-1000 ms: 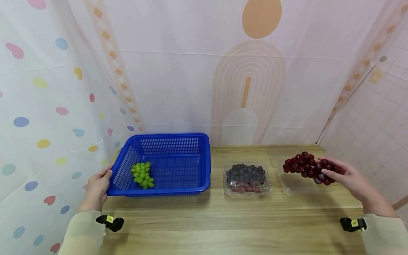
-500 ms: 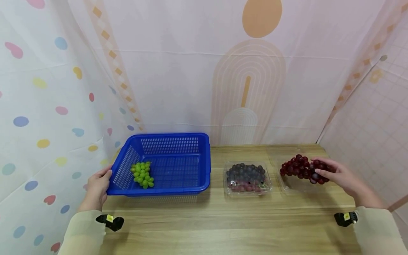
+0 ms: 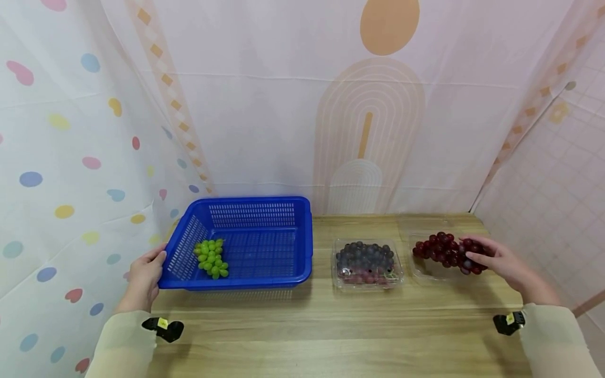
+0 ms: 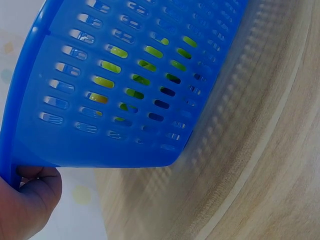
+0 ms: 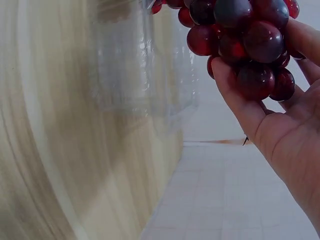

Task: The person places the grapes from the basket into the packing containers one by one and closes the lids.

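Note:
My left hand grips the left rim of a blue slotted basket, its thumb on the rim in the left wrist view. Inside the basket, towards its left end, lies a bunch of green grapes. At the right my right hand holds one end of a bunch of dark red grapes, thumb and fingers around it. The bunch hangs over a clear plastic clamshell box, which also shows in the right wrist view. How far above the box it is I cannot tell exactly.
Between the basket and the right-hand box stands another clear plastic box, closed over dark and reddish grapes. All stand on a wooden table. Patterned curtains hang behind and at both sides.
My right hand has moved left and slightly down with the red grapes, bringing them over the clear box. The left hand and the basket have stayed in place.

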Available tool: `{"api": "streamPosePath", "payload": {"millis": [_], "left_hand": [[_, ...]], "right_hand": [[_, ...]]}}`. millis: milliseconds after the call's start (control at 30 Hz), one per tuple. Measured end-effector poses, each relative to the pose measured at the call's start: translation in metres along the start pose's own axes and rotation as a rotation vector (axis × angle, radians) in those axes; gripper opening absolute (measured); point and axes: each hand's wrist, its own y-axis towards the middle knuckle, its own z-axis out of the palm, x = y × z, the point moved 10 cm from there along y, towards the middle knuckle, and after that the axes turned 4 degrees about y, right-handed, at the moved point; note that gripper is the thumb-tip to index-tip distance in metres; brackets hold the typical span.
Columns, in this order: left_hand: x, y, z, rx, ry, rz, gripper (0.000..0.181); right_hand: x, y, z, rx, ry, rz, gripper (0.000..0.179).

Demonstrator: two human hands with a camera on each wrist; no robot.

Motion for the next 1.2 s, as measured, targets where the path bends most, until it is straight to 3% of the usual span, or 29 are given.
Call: {"api": "streamPosePath", "payload": {"millis": [367,667,900,1200], "left_hand": [[-0.004,0.002,-0.005,-0.02,0.106,0.054,0.05],[-0.02,-0.002,-0.012,-0.117,0.204,0.137,0.048],[-0.021,-0.002,-0.011,-0.131,0.233,0.121,0.046],[-0.018,0.001,-0.011,-0.138,0.218,0.127,0.046]], "right_hand": [[-0.008,-0.002,0.001,-0.007,-0.023,0.049,0.049],[-0.009,-0.001,0.0,0.003,-0.015,0.029,0.048],[-0.01,-0.001,-0.001,-0.003,-0.01,0.045,0.049],[-0.013,0.002,0.003,-0.039,0.033,-0.002,0.047]]}}
